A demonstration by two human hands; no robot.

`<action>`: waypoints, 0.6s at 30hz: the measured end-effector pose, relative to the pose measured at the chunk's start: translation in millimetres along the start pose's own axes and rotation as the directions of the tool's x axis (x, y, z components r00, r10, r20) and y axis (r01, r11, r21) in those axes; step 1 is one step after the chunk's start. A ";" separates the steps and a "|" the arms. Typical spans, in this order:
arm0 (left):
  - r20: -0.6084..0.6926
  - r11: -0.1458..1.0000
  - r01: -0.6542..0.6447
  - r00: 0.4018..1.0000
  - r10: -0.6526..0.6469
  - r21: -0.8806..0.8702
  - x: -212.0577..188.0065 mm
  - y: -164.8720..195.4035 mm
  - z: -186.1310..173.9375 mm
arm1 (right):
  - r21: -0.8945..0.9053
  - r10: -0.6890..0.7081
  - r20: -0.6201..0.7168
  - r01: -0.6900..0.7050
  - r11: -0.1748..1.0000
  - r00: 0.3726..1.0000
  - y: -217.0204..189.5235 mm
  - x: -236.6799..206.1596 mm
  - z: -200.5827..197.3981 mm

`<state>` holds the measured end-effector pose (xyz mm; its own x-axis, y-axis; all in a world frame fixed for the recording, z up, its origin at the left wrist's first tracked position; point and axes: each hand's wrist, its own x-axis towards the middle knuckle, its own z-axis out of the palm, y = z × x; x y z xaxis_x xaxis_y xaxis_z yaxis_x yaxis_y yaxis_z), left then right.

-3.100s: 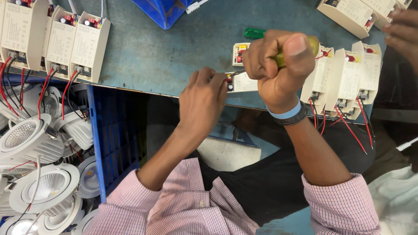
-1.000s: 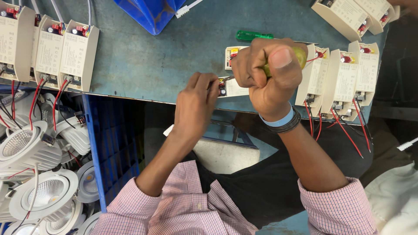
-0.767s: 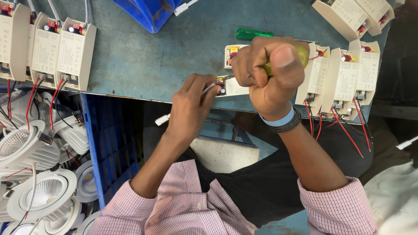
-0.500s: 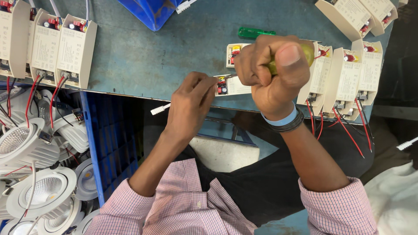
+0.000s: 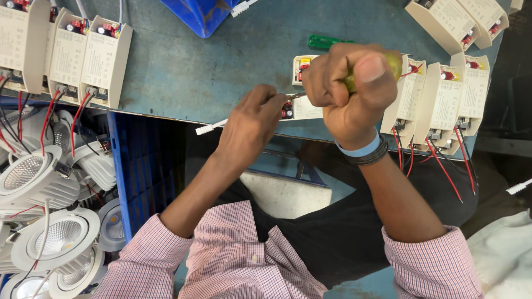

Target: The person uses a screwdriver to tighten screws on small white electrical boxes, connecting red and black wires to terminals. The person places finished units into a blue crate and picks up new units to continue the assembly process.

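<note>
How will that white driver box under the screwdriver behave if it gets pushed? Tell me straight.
The white driver box probably slides easily: it looks like light plastic on the smooth workbench. Its flat, low shape makes rolling or tipping unlikely. It sits near the bench edge, so a hard shove might send it off unless the left hand steadies it.

Printed labels show on the flat faces of the white rectangular plastic driver boxes (image 5: 102, 61) lying at the bench's far left: pale panels with fine dark print. Similar labelled white boxes (image 5: 443, 102) lie in a row at the right edge, and two more (image 5: 449, 22) at the top right corner, their labels seemingly alike though blurred.
</note>
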<state>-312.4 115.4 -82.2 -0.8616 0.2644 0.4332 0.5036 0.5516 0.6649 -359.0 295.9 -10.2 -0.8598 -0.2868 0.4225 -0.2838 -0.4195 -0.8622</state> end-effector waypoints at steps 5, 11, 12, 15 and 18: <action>0.020 0.940 0.237 0.971 -0.240 -0.244 -1.6 7.9 -7.5 | 0.026 -0.014 -0.019 0.015 1.000 1.000 -1.3 -2.3 1.9; 0.033 0.770 0.437 0.878 -0.478 -0.465 5.5 9.4 -3.8 | 0.037 -0.011 -0.025 0.012 0.999 1.000 -2.0 -5.7 0.5; 0.061 0.731 0.473 0.856 -0.513 -0.491 8.4 8.0 -2.8 | 0.037 -0.015 -0.026 0.016 0.999 1.000 -1.7 -5.3 0.3; 0.109 0.661 0.537 0.812 -0.573 -0.524 18.0 5.0 0.0 | 0.052 -0.010 -0.022 0.012 0.999 1.000 -2.8 -5.2 1.2; 0.141 0.616 0.567 0.788 -0.599 -0.547 24.9 6.9 2.9 | 0.010 -0.028 -0.028 0.028 1.000 0.999 -5.1 -4.9 2.5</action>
<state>-330.5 128.1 -68.6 -0.9897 -0.0104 -0.1430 -0.1433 0.0571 0.9880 -352.3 297.3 -7.1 -0.8631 -0.2509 0.4384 -0.3035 -0.4362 -0.8471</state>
